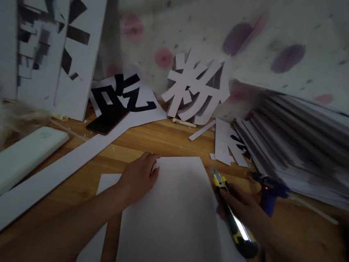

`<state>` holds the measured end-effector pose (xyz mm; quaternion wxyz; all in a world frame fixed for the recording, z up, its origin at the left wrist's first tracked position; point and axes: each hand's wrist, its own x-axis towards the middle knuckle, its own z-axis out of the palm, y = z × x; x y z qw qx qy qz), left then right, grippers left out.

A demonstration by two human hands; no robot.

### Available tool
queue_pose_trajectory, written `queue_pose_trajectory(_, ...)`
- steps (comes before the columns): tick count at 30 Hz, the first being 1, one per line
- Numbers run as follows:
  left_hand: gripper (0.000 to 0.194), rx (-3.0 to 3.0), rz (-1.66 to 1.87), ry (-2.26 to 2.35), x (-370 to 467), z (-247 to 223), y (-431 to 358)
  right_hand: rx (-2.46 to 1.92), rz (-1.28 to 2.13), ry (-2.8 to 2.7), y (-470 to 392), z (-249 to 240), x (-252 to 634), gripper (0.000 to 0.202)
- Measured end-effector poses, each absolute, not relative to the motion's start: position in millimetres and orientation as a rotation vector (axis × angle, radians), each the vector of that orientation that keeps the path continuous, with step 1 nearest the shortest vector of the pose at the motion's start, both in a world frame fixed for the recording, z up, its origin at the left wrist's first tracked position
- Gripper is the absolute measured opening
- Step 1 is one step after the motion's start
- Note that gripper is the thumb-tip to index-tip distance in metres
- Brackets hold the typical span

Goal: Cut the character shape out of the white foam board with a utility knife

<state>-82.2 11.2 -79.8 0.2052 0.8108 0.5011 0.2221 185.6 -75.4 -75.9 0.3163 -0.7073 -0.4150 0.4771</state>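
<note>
A large white board [172,213] lies on the wooden table in front of me. My left hand [141,175] is closed over its far left corner, thumb on the upper face and the other fingers partly hidden. To the right, my right hand [244,207] is wrapped around a yellow-and-black utility knife [230,219], beside the board's right edge. The knife tilts with its metal tip pointing away from me. More white board [100,214] with a rectangular gap shows under the left side. A blue glue gun [269,189] with a small red light is just beyond my right hand.
A raised white character [194,87] leans at the back. Near it are a sheet with black lettering [135,92] and a dark phone [107,120]. Stacked boards [297,138] fill the right. A white power bank [20,161] and a long strip [49,176] lie left.
</note>
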Motion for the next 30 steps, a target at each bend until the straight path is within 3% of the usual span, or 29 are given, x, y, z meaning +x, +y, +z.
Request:
queue_pose_trajectory(7, 0.042, 2.238, 0.562, 1.429, -84.2, -76.1, 11.8, -1.957, 1.222, -0.957, -70.3, -62.0, 176.0, 0.035)
queue_pose_trajectory(15, 0.059, 1.733, 0.735, 1.388, -96.0, -72.8, 34.4, -1.901, 1.279, -0.942, -68.8, -60.5, 167.8, 0.032)
queue_pose_trajectory(21, 0.058, 1.732, 0.753, 1.363, -101.3, -82.2, 42.8, -2.010, 1.113, -1.124, -65.8, -64.0, 173.7, 0.032)
queue_pose_trajectory(26, 0.041, 2.041, 0.741, 1.387, -95.5, -86.9, 33.2, -2.068, 0.832, -1.420, -58.7, -61.6, 183.3, 0.033)
queue_pose_trajectory(30, 0.040, 2.243, 0.709, 1.284, -92.5, -85.2, 26.5, -2.030, 0.821, -1.741, -47.5, -50.9, 176.7, 0.030)
